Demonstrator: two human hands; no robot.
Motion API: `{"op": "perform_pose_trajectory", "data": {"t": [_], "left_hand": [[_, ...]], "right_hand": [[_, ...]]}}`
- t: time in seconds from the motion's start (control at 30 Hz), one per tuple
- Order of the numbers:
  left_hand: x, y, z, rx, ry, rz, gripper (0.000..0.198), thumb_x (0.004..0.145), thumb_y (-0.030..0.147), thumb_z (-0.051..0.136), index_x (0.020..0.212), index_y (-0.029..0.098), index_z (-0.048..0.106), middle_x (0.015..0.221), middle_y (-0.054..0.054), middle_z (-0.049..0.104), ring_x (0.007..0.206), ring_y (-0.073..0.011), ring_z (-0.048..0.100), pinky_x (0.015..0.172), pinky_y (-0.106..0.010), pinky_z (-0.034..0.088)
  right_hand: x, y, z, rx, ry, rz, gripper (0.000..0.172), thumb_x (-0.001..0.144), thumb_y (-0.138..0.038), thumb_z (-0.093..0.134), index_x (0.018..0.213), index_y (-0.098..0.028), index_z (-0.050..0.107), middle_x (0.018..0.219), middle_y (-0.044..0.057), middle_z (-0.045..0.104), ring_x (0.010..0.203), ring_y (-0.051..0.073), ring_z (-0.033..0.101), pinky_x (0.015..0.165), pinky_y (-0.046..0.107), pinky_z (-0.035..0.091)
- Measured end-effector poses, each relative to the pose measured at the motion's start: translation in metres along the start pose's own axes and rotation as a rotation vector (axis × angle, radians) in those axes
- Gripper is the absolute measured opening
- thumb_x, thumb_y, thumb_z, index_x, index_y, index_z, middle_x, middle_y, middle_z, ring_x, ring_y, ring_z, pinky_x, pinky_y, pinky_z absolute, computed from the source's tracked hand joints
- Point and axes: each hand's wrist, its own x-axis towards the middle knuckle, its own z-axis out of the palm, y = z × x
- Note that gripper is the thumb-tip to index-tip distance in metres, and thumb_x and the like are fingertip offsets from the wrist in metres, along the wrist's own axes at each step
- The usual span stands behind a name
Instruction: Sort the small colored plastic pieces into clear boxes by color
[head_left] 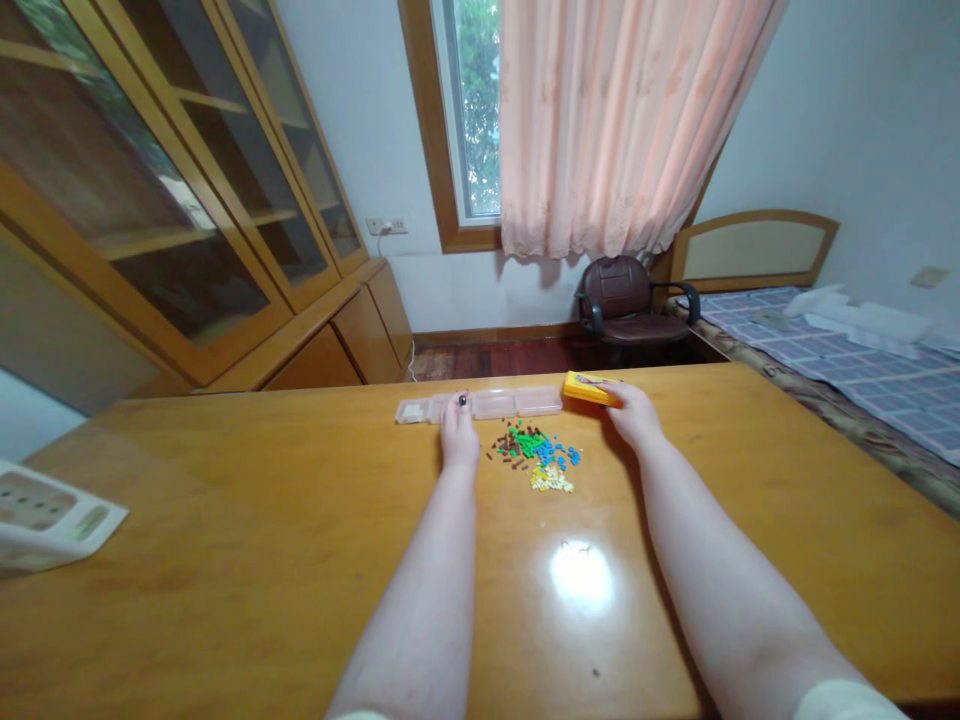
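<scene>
My left hand (459,438) is closed at the front of the clear plastic trays, with a small dark round piece (463,400) at its fingertips. The row of shallow clear trays (538,402) lies along the far part of the table, partly hidden by that hand. My right hand (634,412) grips the right end of a yellow box (586,388), just right of the trays. Between my hands is a loose pile of small building bricks: brown (516,463), green (529,443), blue (556,452) and cream-yellow (551,480).
The wooden table (247,560) fills the foreground, with a bright reflection near its middle. A white slotted holder (60,515) stands at the left edge. Beyond the table are a glass-door cabinet (172,150), a brown armchair (630,300) and a bed (832,350).
</scene>
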Motion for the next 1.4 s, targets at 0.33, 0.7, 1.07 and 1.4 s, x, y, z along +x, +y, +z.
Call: {"op": "perform_pose_trajectory", "data": {"t": [0.33, 0.7, 1.07, 1.4], "left_hand": [[-0.001, 0.008, -0.007, 0.667, -0.111, -0.159, 0.047, 0.087, 0.042, 0.04, 0.129, 0.022, 0.047, 0.148, -0.012, 0.028, 0.137, -0.0291, 0.022, 0.112, -0.049, 0.016], [0.004, 0.009, -0.018, 0.85, -0.121, -0.278, 0.064, 0.084, 0.05, 0.038, 0.14, 0.02, 0.033, 0.153, -0.013, 0.012, 0.139, -0.0336, 0.012, 0.109, -0.06, 0.009], [0.01, 0.001, -0.031, 0.925, -0.101, -0.225, 0.061, 0.085, 0.045, 0.035, 0.142, 0.022, 0.028, 0.153, -0.008, 0.017, 0.139, -0.0331, 0.013, 0.108, -0.062, 0.009], [0.013, -0.009, -0.033, 0.931, -0.092, -0.267, 0.064, 0.085, 0.048, 0.034, 0.142, 0.021, 0.028, 0.152, -0.008, 0.021, 0.138, -0.0354, 0.013, 0.108, -0.063, 0.007]], "right_hand": [[-0.007, 0.009, -0.004, -0.047, -0.153, 0.216, 0.053, 0.066, -0.001, 0.051, 0.112, -0.022, 0.067, 0.139, 0.006, 0.045, 0.122, 0.03, 0.047, 0.106, 0.043, 0.033], [-0.007, 0.02, -0.001, -0.054, -0.183, 0.249, 0.05, 0.071, -0.005, 0.049, 0.117, -0.017, 0.063, 0.137, 0.009, 0.047, 0.124, 0.028, 0.046, 0.105, 0.041, 0.033], [-0.005, 0.016, 0.005, -0.072, -0.129, 0.258, 0.043, 0.07, -0.008, 0.048, 0.106, -0.015, 0.069, 0.126, 0.011, 0.058, 0.123, 0.031, 0.046, 0.105, 0.047, 0.032], [-0.011, 0.003, 0.008, 0.031, -0.129, 0.231, 0.036, 0.073, -0.016, 0.053, 0.105, -0.015, 0.069, 0.123, 0.013, 0.059, 0.126, 0.031, 0.042, 0.107, 0.047, 0.029]]}}
